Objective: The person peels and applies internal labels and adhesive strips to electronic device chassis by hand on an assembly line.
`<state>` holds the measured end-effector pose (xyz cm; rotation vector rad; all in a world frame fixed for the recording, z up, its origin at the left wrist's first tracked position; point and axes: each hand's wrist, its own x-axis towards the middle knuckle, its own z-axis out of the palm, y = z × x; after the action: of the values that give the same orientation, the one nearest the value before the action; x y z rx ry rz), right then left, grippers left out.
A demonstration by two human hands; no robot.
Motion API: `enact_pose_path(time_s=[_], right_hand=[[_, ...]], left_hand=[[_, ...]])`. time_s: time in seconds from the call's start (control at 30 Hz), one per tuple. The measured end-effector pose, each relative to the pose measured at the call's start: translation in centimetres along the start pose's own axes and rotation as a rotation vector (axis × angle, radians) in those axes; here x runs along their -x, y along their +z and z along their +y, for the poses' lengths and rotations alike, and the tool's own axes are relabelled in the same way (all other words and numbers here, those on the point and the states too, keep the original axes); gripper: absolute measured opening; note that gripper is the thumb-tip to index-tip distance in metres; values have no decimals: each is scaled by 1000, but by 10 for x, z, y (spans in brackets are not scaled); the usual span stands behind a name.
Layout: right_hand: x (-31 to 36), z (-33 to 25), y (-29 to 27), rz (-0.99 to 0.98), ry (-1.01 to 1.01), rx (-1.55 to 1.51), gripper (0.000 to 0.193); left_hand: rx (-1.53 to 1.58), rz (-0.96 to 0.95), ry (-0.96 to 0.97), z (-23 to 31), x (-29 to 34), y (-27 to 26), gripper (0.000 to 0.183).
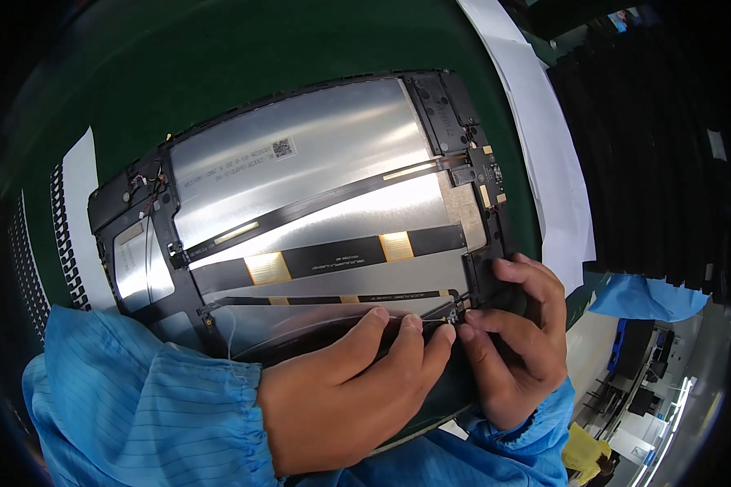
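Two hands on an opened tablet, left hand fingers slightly spread, right hand nearly pinching, can't tell what, probably fiddling a corner connector, so next needs gentle fingertips

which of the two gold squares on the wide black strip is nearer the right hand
The right gold square; the left gold square sits farther from the right hand.
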<state>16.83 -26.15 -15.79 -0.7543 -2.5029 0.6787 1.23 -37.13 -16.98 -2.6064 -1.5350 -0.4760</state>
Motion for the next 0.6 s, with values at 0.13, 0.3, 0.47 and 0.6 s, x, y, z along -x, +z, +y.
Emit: enact_pose_path(time_s=[0.13,0.3,0.47,0.6], right_hand=[[-4,-9,-4,-27,-78,116,21],[-2,-5,5,27,-165,63,19],[5,2,2,159,-23,-294,20],[10,15,-14,285,-32,-81,28]], left_hand=[[13,30,-36,4,0,-1,27],[36,7,-77,9,2,-2,29],[263,54,-86,1,15,-39,48],[77,79,-409,-4,52,-103,42]])
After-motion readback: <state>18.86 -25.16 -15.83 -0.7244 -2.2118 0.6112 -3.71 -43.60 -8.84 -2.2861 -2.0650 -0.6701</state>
